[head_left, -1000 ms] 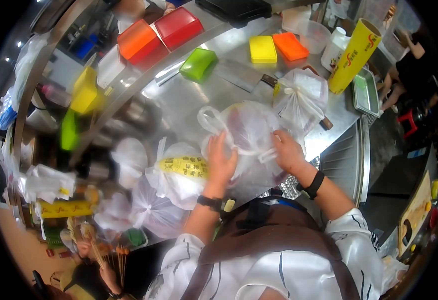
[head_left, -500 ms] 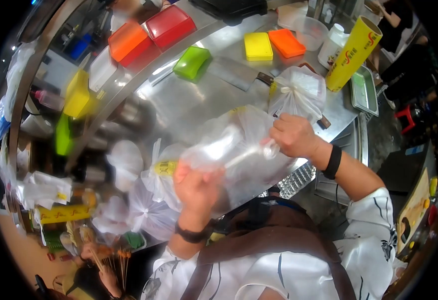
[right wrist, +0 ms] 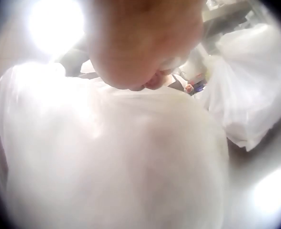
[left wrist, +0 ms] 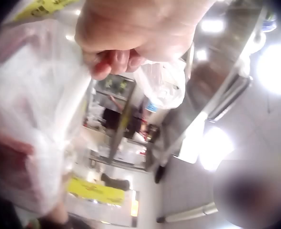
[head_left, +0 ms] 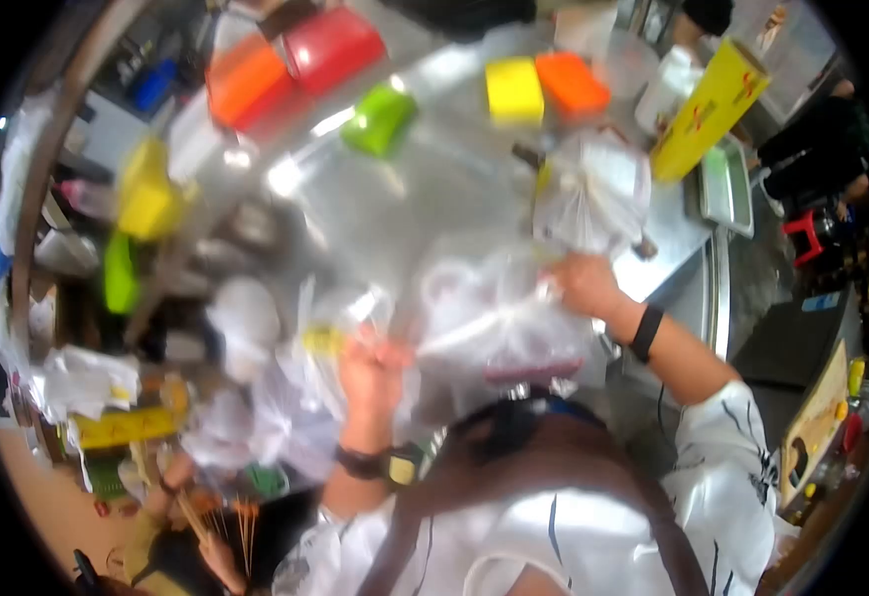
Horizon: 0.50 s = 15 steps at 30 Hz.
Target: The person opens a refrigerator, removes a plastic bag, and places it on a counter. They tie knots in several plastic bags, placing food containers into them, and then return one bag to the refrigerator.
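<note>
In the head view a full, see-through white plastic bag [head_left: 499, 343] sits at the table's front edge before the person. My left hand [head_left: 373, 372] grips one twisted end of it, with fingers curled. On the other side my right hand [head_left: 588, 286] holds the opposite end, and the plastic is stretched taut between them. The left wrist view has the left hand [left wrist: 140, 31] above the bag [left wrist: 31, 109], a loop of white plastic [left wrist: 166, 86] hanging beside its fingers. In the right wrist view the right hand [right wrist: 147, 45] is at the bag's top [right wrist: 116, 152].
A tied white bag [head_left: 593, 194] stands beyond the right hand, near a yellow roll [head_left: 708, 114] and metal tray [head_left: 727, 189]. More filled bags [head_left: 290, 422] crowd the left. Green [head_left: 380, 119], yellow [head_left: 514, 89] and orange [head_left: 572, 84] boxes lie farther back. Another person's hands hold skewers [head_left: 196, 517] lower left.
Both hands went from lying open around the bag to gripping its ends. They have pulled apart, the left hand moving left, and the plastic is now drawn tight across the top.
</note>
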Motion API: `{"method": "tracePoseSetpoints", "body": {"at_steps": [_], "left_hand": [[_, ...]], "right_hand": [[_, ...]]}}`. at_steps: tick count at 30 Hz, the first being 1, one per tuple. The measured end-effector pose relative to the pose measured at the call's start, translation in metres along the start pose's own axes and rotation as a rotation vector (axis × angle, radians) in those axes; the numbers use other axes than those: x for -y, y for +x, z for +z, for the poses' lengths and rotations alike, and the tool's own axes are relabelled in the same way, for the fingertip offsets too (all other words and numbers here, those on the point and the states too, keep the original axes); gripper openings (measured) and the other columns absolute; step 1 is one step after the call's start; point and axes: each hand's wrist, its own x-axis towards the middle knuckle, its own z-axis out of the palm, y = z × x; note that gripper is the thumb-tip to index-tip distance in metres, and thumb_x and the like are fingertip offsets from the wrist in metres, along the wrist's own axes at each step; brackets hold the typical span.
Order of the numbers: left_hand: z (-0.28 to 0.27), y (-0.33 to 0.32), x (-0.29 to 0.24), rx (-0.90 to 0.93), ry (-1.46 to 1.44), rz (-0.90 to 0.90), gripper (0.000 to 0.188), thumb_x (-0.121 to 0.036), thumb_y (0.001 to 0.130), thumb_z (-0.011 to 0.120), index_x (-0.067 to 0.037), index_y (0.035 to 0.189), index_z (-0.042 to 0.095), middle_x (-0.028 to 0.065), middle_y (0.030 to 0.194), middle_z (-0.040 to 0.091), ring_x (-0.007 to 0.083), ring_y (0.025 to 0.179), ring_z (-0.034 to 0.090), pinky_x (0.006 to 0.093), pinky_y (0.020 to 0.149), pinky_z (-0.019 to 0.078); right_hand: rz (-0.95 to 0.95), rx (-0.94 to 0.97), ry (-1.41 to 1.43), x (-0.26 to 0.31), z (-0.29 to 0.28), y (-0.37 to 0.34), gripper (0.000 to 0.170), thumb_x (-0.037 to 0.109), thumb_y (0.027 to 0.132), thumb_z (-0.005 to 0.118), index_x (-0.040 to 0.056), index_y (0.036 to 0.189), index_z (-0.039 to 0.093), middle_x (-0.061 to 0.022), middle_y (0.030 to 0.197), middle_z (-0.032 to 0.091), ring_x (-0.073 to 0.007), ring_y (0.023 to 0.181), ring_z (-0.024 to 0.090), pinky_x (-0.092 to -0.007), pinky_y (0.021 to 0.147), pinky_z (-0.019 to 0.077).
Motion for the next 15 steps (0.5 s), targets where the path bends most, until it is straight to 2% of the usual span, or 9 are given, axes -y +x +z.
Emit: {"method": "tracePoseSetpoints", "body": {"at_steps": [1,3,6,7,9,10,12,13,15], "left_hand": [[-0.004,0.011,0.01,-0.1,0.063,-0.042,0.015,-0.004,0.088,0.048,-0.01,0.101,0.048,0.0002,0.066,0.044,0.0173,0.057,0.044,0.0399,0.065,0.0454],[-0.003,0.014,0.013,0.113,0.057,0.014,0.018,-0.004,0.087,0.051,-0.009,0.104,0.048,0.0038,0.072,0.047,0.0189,0.066,0.049,0.0416,0.074,0.0467],[0.043,-0.005,-0.016,0.235,0.195,0.13,0.026,-0.006,0.088,0.053,-0.005,0.113,0.047,0.0095,0.092,0.055,0.021,0.085,0.055,0.043,0.088,0.0452],[0.059,-0.011,-0.02,0.233,0.194,0.126,0.026,-0.006,0.088,0.053,-0.005,0.113,0.047,0.0095,0.092,0.055,0.021,0.085,0.055,0.043,0.088,0.0452],[0.092,-0.02,-0.016,0.449,0.38,0.256,0.04,-0.007,0.091,0.052,-0.001,0.129,0.042,0.0135,0.122,0.055,0.0205,0.108,0.053,0.0391,0.097,0.0413],[0.1,-0.024,-0.007,0.464,0.381,0.259,0.04,-0.007,0.091,0.052,-0.001,0.129,0.042,0.0135,0.122,0.055,0.0205,0.108,0.053,0.0391,0.097,0.0413],[0.115,-0.031,0.007,0.753,0.732,0.165,0.054,-0.018,0.097,0.048,0.001,0.144,0.029,0.0179,0.142,0.043,0.0261,0.131,0.041,0.0349,0.109,0.0313],[0.114,-0.028,0.012,0.771,0.734,0.172,0.054,-0.018,0.097,0.048,0.001,0.144,0.029,0.0179,0.142,0.043,0.0261,0.131,0.041,0.0349,0.109,0.0313],[0.11,-0.016,0.025,0.803,1.097,0.555,0.062,-0.016,0.096,0.05,0.001,0.148,0.022,0.0192,0.146,0.037,0.0284,0.137,0.034,0.0379,0.112,0.0277]], "right_hand": [[0.036,0.03,-0.026,-0.005,0.013,-0.001,0.021,0.03,0.083,0.061,0.0138,0.092,0.071,-0.0097,0.071,0.065,-0.0295,0.066,0.064,-0.0421,0.058,0.0496],[0.102,0.039,-0.042,-0.003,0.011,-0.002,0.026,0.034,0.087,0.059,0.0112,0.092,0.07,-0.0128,0.074,0.067,-0.033,0.07,0.064,-0.0445,0.061,0.0502],[0.438,0.128,0.368,0.036,-0.023,-0.001,0.04,0.039,0.09,0.059,0.0073,0.115,0.062,-0.0187,0.086,0.069,-0.0381,0.08,0.065,-0.0475,0.071,0.0503],[0.44,0.132,0.368,0.053,-0.04,0.001,0.04,0.039,0.09,0.059,0.0073,0.115,0.062,-0.0187,0.086,0.069,-0.0381,0.08,0.065,-0.0475,0.071,0.0503],[0.262,-0.02,0.706,0.087,-0.064,0.009,0.047,0.035,0.087,0.065,0.0066,0.123,0.056,-0.0192,0.09,0.068,-0.0346,0.084,0.066,-0.0439,0.073,0.0505],[0.264,-0.035,0.699,0.098,-0.063,0.014,0.047,0.035,0.087,0.065,0.0066,0.123,0.056,-0.0192,0.09,0.068,-0.0346,0.084,0.066,-0.0439,0.073,0.0505],[0.184,0.137,1.09,0.113,-0.062,0.023,0.044,0.031,0.085,0.068,0.0055,0.12,0.059,-0.0169,0.092,0.068,-0.0273,0.083,0.066,-0.0396,0.074,0.0504],[0.184,0.12,1.081,0.115,-0.06,0.025,0.044,0.031,0.085,0.068,0.0055,0.12,0.059,-0.0169,0.092,0.068,-0.0273,0.083,0.066,-0.0396,0.074,0.0504],[0.209,0.225,1.073,0.112,-0.055,0.028,0.034,0.029,0.087,0.067,0.0037,0.11,0.065,-0.0133,0.088,0.067,-0.0193,0.079,0.062,-0.0355,0.072,0.0493]]}}
